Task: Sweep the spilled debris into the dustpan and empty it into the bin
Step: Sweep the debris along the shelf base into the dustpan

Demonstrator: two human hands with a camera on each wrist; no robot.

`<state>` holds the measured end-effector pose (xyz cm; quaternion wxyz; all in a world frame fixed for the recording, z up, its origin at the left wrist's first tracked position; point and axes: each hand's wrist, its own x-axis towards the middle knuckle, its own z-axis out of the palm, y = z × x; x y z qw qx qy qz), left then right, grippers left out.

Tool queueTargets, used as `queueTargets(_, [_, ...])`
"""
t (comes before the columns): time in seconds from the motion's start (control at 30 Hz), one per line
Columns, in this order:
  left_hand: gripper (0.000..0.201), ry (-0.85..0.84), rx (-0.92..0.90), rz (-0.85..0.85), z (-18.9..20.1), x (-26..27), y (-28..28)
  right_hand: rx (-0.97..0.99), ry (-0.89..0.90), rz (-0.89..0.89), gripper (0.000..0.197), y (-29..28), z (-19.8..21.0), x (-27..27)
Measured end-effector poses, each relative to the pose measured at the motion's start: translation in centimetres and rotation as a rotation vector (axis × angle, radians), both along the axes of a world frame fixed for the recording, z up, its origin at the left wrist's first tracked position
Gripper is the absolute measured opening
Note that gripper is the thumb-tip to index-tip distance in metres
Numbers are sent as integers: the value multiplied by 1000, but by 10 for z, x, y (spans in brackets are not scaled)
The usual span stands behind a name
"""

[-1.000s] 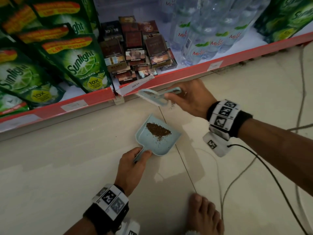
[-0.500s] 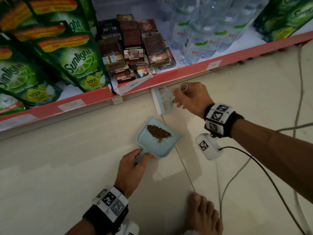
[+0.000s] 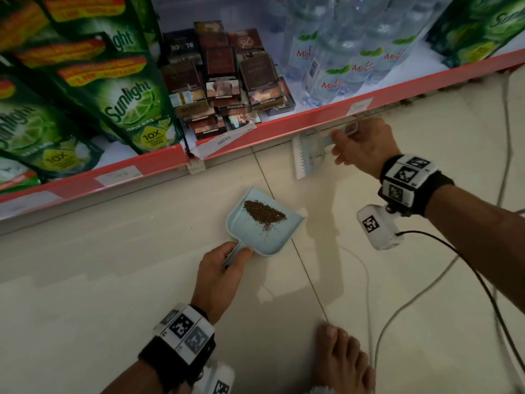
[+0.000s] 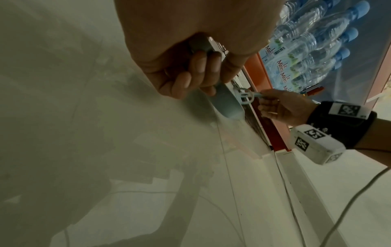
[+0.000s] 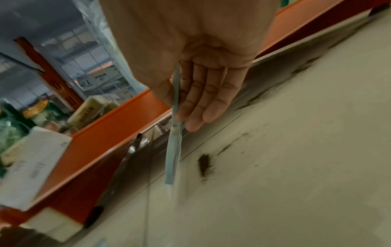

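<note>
The left hand (image 3: 220,273) curls its grip round the handle of the pale blue dustpan (image 3: 264,226), keeping the pan flat on the floor tiles (image 3: 85,280) with its open lip facing the shelf, probably so that the next sweep runs straight in. A brown pile of debris (image 3: 262,214) already lies inside the pan.

The right hand (image 3: 366,147) holds the small hand brush (image 3: 308,156) up by the red shelf edge (image 3: 284,126) — thumb and forefinger pinching the thin handle, the other fingers nearly straight alongside it in the right wrist view. From there, more debris (image 5: 204,164) lies on the floor near the shelf foot, so sweeping seems unfinished.

The bin is in no view, and the brush bristles are blurred — whether they touch the floor cannot be told.
</note>
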<state>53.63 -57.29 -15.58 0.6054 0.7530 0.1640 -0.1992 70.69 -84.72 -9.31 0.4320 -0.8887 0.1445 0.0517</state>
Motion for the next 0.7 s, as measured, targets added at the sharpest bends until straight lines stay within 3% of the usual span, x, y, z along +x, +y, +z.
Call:
queueTargets(0.17, [40, -1, 8, -10, 1, -6, 2, 233, 122, 52, 16, 58, -14, 4])
queueTargets(0.33, [40, -1, 16, 17, 1, -7, 5, 249, 230, 81, 21, 91, -37, 12])
queueTargets(0.7, [38, -10, 6, 2, 2, 2, 1, -60, 28, -256, 27, -24, -30, 7])
